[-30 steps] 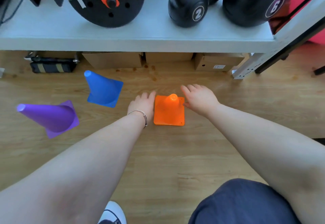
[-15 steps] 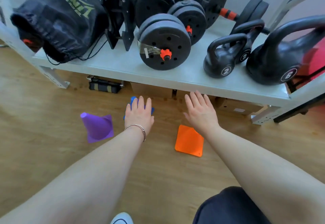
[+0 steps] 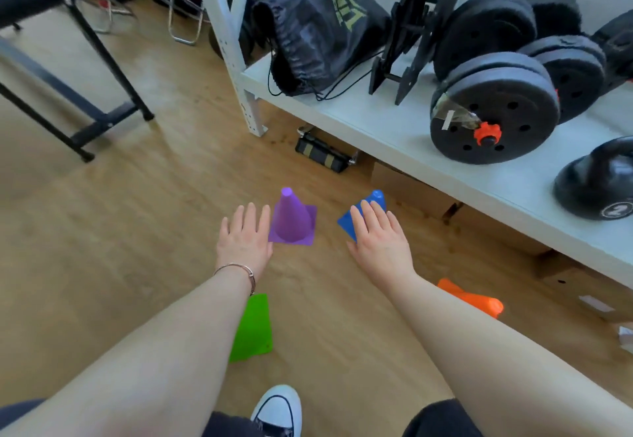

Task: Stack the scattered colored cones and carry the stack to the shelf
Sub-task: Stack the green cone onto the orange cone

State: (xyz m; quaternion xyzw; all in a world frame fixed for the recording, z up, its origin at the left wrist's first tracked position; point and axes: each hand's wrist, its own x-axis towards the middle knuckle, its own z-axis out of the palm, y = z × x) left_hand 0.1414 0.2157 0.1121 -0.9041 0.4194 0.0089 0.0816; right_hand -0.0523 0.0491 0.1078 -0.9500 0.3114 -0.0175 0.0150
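Observation:
Several cones stand apart on the wooden floor. A purple cone (image 3: 292,220) is upright between my hands. My left hand (image 3: 244,238) hovers just left of it, flat, fingers spread, holding nothing. My right hand (image 3: 378,236) is also flat and empty, and it covers part of a blue cone (image 3: 349,219) near the shelf. An orange cone (image 3: 474,298) shows past my right forearm. A green cone (image 3: 253,328) is partly hidden under my left forearm. The white shelf (image 3: 376,121) runs along the right.
On the shelf are a black drawstring bag (image 3: 315,28), a black folded frame (image 3: 411,35), dumbbell plates (image 3: 493,118) and a kettlebell (image 3: 599,183). Cardboard boxes (image 3: 404,183) sit under it. A black bench frame (image 3: 85,94) stands at far left. My shoe (image 3: 279,409) is at the bottom.
The view has swung left and up from the orange cone. Both hands moved off the orange cone and now hover by the purple and blue cones. The green cone has come into view.

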